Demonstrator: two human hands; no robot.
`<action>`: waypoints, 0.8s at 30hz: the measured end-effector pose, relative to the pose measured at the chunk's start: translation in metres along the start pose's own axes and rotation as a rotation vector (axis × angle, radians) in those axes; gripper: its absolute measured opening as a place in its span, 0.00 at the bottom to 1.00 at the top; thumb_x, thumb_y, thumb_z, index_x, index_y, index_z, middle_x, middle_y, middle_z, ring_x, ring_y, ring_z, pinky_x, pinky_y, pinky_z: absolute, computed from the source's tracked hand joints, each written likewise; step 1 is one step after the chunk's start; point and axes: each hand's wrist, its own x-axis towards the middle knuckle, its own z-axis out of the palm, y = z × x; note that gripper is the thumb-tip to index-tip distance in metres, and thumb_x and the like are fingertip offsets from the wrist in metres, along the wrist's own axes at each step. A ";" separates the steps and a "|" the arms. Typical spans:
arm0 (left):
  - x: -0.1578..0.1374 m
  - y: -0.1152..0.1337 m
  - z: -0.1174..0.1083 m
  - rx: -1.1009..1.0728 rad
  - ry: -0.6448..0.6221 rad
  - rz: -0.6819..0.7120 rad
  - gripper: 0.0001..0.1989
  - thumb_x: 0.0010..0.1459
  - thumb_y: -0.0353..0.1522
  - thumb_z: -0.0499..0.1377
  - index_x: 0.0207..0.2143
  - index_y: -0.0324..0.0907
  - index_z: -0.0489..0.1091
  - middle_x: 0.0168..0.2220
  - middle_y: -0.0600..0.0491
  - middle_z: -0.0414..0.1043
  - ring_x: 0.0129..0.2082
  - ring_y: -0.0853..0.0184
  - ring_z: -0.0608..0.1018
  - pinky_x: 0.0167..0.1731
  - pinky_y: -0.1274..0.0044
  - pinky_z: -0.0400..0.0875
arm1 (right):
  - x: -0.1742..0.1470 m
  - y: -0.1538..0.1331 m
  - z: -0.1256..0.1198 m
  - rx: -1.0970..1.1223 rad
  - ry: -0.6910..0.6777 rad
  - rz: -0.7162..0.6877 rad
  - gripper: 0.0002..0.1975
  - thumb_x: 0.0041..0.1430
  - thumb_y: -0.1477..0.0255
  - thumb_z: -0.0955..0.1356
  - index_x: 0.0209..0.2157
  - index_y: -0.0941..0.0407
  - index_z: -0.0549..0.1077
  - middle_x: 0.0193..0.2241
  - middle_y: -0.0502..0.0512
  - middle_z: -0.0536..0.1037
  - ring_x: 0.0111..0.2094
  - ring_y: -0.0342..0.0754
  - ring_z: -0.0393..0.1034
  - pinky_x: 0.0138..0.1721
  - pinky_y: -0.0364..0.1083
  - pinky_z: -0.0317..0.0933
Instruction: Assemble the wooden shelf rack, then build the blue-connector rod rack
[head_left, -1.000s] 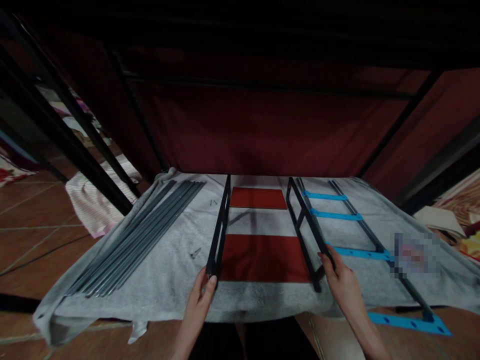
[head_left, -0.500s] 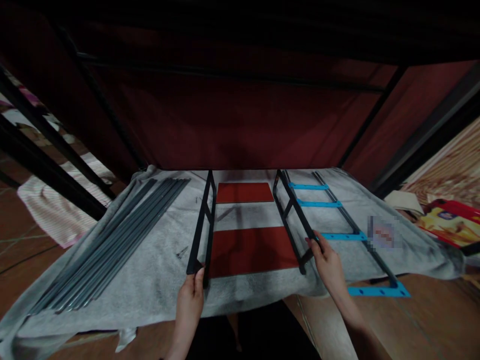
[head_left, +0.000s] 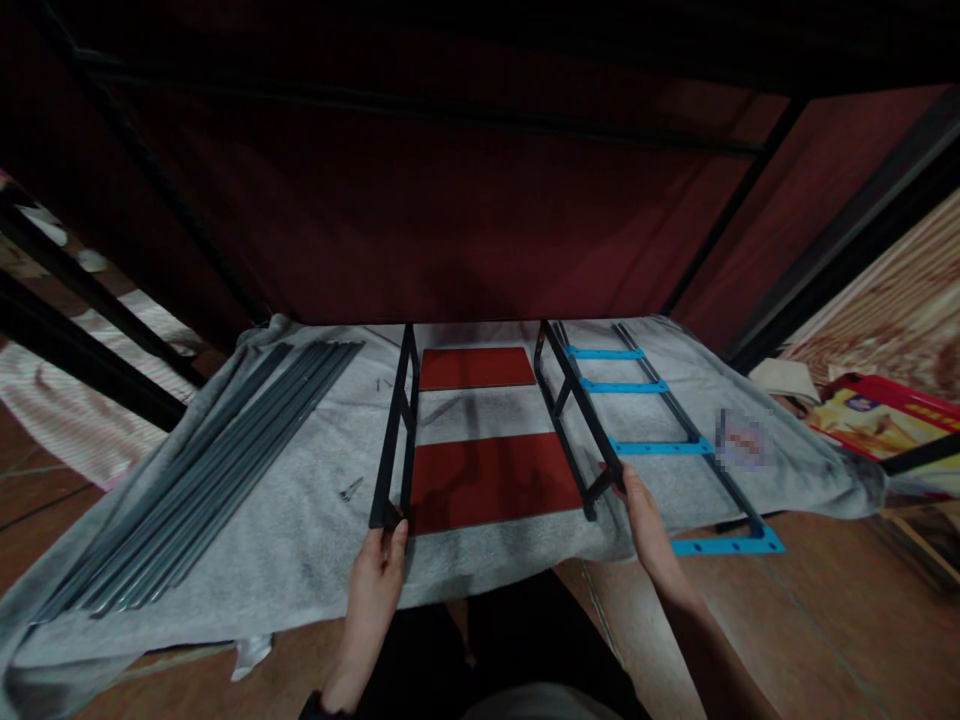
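Note:
My left hand (head_left: 375, 570) is closed on the near end of a black metal frame (head_left: 390, 440), which stands on edge with a crossbar in it. A matching black metal frame (head_left: 592, 425) stands to the right, its near corner gripped by my right hand (head_left: 645, 510). Between the two lie a large red-brown board (head_left: 491, 482) and a smaller red-brown board (head_left: 476, 368), both flat on a grey cloth (head_left: 300, 560). Just right of my right hand are dark rails joined by several blue strips (head_left: 660, 447).
Several grey metal tubes (head_left: 225, 470) lie side by side at left. Small screws (head_left: 350, 489) rest on the cloth. Dark red fabric (head_left: 450, 220) with black bars closes off the back. At right are a red and yellow package (head_left: 885, 410) and a blurred-out item (head_left: 742, 440).
The view has shifted slightly, so the scene sits a little higher and further left. Both hands keep hold of the black frames, which stay in place beside the boards.

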 end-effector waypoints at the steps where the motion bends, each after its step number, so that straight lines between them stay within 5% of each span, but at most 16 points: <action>1: 0.000 -0.002 0.001 -0.015 -0.004 -0.012 0.24 0.58 0.51 0.52 0.42 0.40 0.71 0.37 0.45 0.80 0.39 0.56 0.82 0.40 0.68 0.76 | 0.000 0.002 -0.001 0.016 -0.011 0.007 0.37 0.59 0.42 0.60 0.55 0.56 0.73 0.59 0.59 0.71 0.65 0.57 0.58 0.67 0.57 0.48; 10: -0.001 -0.027 0.011 -0.079 -0.035 0.006 0.24 0.58 0.49 0.54 0.48 0.41 0.68 0.47 0.42 0.76 0.46 0.54 0.79 0.49 0.61 0.73 | -0.004 0.015 -0.003 0.093 -0.034 0.040 0.37 0.59 0.41 0.58 0.54 0.54 0.73 0.58 0.57 0.73 0.63 0.55 0.61 0.67 0.56 0.47; 14: 0.000 -0.032 0.013 -0.081 -0.028 0.018 0.23 0.59 0.48 0.55 0.49 0.42 0.67 0.47 0.44 0.74 0.46 0.54 0.77 0.50 0.59 0.72 | 0.002 0.043 -0.004 0.172 0.018 0.113 0.37 0.60 0.41 0.56 0.53 0.53 0.73 0.57 0.59 0.74 0.57 0.56 0.69 0.60 0.56 0.60; 20: -0.027 -0.027 0.007 0.039 0.184 0.141 0.18 0.63 0.43 0.52 0.50 0.42 0.66 0.48 0.44 0.68 0.50 0.54 0.73 0.51 0.57 0.71 | 0.010 0.090 -0.008 -0.248 -0.005 0.035 0.19 0.55 0.56 0.66 0.37 0.56 0.76 0.36 0.59 0.80 0.40 0.55 0.75 0.46 0.53 0.68; 24: -0.053 0.001 0.024 0.160 0.089 0.339 0.14 0.66 0.37 0.50 0.50 0.43 0.67 0.49 0.45 0.68 0.53 0.55 0.71 0.55 0.57 0.69 | 0.013 0.095 -0.001 -0.483 0.014 -0.078 0.11 0.54 0.69 0.63 0.33 0.54 0.76 0.33 0.57 0.78 0.38 0.52 0.73 0.45 0.50 0.66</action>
